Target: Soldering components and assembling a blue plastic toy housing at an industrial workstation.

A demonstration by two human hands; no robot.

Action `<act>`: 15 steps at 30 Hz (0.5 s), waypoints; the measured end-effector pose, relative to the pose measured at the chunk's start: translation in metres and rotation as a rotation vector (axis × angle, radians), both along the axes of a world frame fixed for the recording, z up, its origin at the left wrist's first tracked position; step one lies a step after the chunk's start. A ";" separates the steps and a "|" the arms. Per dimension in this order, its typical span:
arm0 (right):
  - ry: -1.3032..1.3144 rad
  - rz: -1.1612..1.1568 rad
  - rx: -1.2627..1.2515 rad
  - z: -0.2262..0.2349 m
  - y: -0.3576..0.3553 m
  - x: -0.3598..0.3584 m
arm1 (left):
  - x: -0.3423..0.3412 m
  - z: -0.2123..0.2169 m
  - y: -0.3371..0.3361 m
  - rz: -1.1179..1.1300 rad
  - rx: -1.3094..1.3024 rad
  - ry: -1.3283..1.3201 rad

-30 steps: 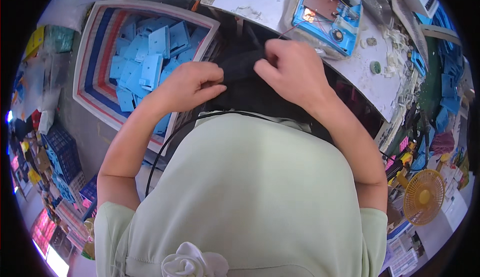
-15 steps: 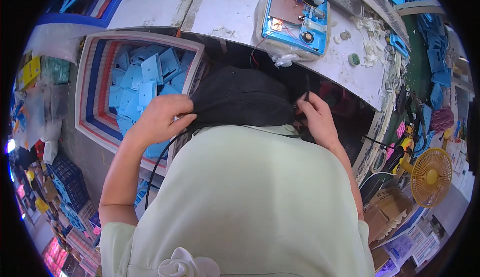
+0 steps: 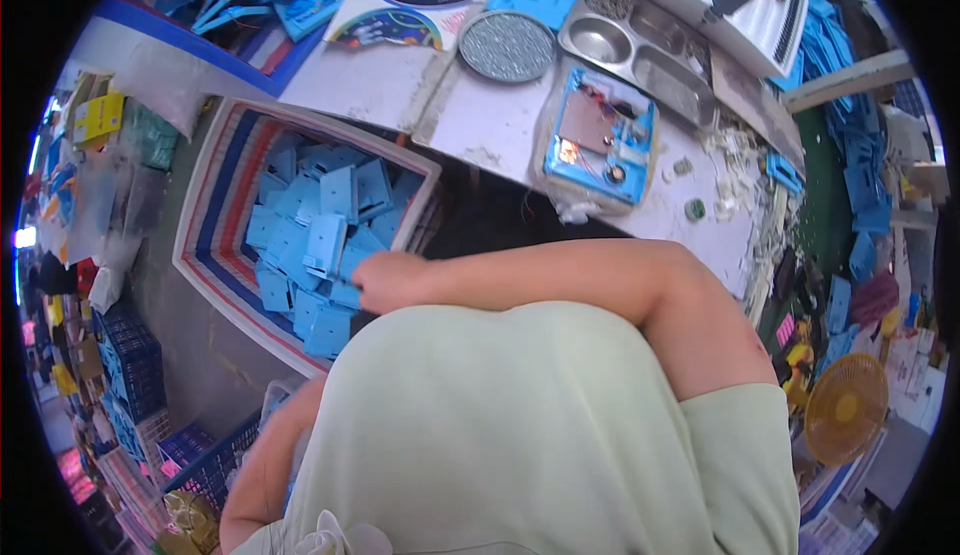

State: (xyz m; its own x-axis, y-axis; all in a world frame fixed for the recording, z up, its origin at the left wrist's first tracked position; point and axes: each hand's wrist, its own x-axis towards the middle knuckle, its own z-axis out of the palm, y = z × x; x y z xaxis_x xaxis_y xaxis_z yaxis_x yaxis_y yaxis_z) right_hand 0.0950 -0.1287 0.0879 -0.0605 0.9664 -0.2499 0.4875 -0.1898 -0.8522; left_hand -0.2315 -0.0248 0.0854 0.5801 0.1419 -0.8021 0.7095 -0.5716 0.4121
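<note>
The right hand [image 3: 388, 281] is at the striped bin's [image 3: 222, 200] four-o'clock side; blur leaves me unable to tell its fingers' grip. Blue plastic casings [image 3: 326, 240] lie loosely heaped inside, so a careless knock could topple some. The left hand is hidden.

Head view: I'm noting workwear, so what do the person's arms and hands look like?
The right sleeve is short, plain and pale green, like the top. Below it, the right hand is blurred, with no glove or wristband to be seen. The left arm is bare where it shows; the left hand is hidden.
</note>
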 end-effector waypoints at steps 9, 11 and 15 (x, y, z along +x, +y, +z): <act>0.288 0.395 0.040 0.007 -0.013 0.036 | -0.104 -0.080 -0.055 0.251 -0.137 0.385; 0.442 0.190 -0.017 0.038 -0.051 0.081 | -0.096 -0.094 -0.048 0.273 -0.151 0.405; 0.549 -0.252 0.078 0.063 -0.156 0.144 | -0.065 -0.102 -0.010 0.189 -0.170 0.476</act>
State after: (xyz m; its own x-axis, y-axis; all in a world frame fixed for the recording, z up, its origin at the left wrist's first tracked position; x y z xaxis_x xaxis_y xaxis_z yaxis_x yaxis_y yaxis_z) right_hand 0.2386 -0.2842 0.1512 0.0722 0.9819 -0.1749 -0.0787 -0.1692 -0.9824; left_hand -0.2964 -0.0351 -0.0169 0.1240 0.0537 -0.9908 0.9243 -0.3694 0.0956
